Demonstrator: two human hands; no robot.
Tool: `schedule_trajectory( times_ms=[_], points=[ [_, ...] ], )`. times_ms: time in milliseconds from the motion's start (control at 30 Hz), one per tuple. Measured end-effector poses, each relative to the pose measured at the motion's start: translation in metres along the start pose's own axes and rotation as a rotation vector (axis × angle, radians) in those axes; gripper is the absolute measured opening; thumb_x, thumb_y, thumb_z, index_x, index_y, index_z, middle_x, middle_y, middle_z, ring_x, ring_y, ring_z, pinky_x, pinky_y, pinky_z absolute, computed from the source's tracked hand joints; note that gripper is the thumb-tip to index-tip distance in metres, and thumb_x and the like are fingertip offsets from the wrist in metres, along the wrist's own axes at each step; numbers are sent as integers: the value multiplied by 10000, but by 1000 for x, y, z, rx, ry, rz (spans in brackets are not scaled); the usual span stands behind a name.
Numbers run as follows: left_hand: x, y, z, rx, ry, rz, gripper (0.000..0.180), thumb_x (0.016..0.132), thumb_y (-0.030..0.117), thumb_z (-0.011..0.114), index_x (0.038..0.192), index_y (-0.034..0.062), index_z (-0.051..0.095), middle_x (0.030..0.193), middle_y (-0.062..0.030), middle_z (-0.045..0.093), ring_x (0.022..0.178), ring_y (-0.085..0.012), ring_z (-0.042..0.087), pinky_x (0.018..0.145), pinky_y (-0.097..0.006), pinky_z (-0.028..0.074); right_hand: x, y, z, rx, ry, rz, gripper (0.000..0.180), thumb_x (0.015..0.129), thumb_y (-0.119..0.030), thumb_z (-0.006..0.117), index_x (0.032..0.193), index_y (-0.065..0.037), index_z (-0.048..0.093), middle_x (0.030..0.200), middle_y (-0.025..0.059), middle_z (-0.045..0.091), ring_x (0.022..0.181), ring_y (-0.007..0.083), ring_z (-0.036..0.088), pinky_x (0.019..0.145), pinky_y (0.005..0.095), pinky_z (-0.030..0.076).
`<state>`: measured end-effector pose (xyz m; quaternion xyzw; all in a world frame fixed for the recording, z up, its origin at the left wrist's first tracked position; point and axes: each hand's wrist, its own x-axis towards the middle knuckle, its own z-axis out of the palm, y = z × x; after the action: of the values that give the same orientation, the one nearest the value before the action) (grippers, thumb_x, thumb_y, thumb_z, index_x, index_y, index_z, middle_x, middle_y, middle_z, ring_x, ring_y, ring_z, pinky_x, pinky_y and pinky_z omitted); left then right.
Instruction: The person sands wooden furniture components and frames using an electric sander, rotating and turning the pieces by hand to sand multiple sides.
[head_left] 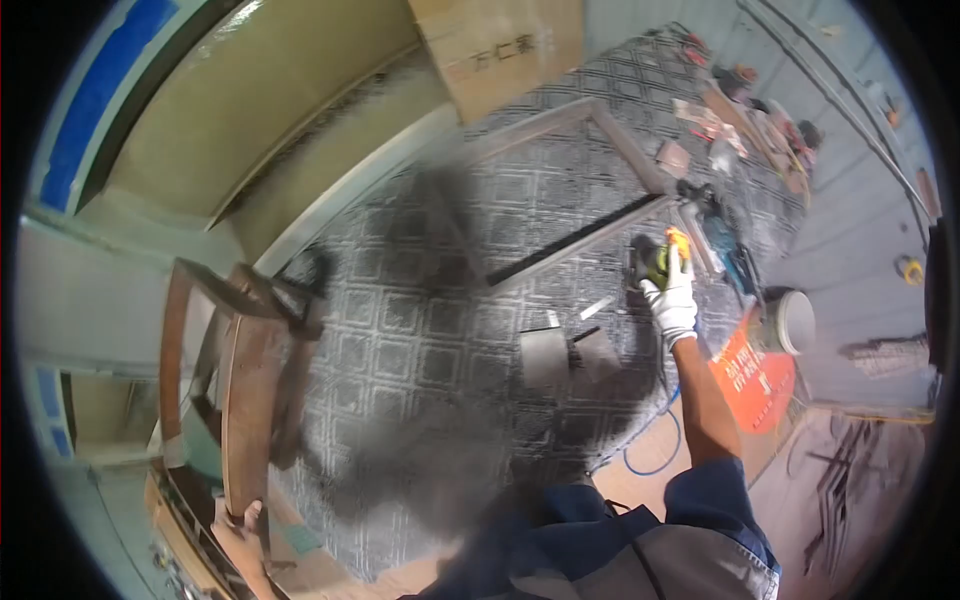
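Observation:
At the lower left, my bare left hand (238, 535) is closed around the near end of a brown wooden piece of furniture (250, 400), which looks like a chair. Its flat board faces up, and curved legs or rails stand beyond it. My right hand (672, 305), in a white glove, reaches out at the right. It is wrapped round a small green and orange sander (660, 262) with a dark round pad. The sander is held above the patterned floor covering, apart from the chair. A blue hose (655, 460) loops below my right forearm.
A wooden frame (580, 240) lies on the dark patterned covering (400, 330). Sanding pads or blocks (545, 358) lie nearer me. At the right are a white bucket (796, 323), an orange-red sheet (755, 380) and power tools (735, 260). A cardboard box (500, 50) stands at the back.

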<state>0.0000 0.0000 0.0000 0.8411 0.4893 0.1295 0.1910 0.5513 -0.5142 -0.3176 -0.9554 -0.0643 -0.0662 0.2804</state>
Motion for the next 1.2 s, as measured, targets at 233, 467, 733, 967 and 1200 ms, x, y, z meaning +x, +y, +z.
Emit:
schedule_trajectory(
  times_ms=[233,467,733,967,1200],
  points=[
    [-143,-22,-112,139,116,-22,914,735,251,996,1454,-46,514,1258,-137,662,1190,-276,640,1055,-408,513,53,13,13,-239,83,113,670,791,-350,904,1342,-58,659,1129,243,743,1030,445,716,932,469,577],
    [-127,-4,-50,-397,-235,-10,464,850,308,912,1021,-25,638,894,-29,702,819,-112,649,747,-302,547,-70,-7,-64,790,-204,202,522,969,-107,755,1454,-56,569,1203,55,652,1026,154,636,907,317,551],
    [-77,-36,-20,-104,-535,305,384,1020,358,677,961,-21,689,814,-151,736,680,-283,704,629,-391,537,-250,-117,-194,1394,-341,409,677,956,-274,745,1550,-51,510,1275,105,667,1076,193,686,926,301,573],
    [-57,-74,46,-20,-599,549,430,918,398,791,988,-17,702,818,-243,705,793,-448,699,725,-497,532,-334,-223,-270,1028,-286,135,733,875,-205,812,1530,-66,515,1262,77,644,1046,168,675,879,307,576],
    [-101,-101,37,11,-64,783,517,941,457,744,1234,37,673,1200,-180,714,1096,-405,686,939,-524,537,-356,-346,-280,150,-264,-430,643,816,-278,886,1370,-172,577,1277,68,659,1155,215,688,1000,354,543]
  ],
)
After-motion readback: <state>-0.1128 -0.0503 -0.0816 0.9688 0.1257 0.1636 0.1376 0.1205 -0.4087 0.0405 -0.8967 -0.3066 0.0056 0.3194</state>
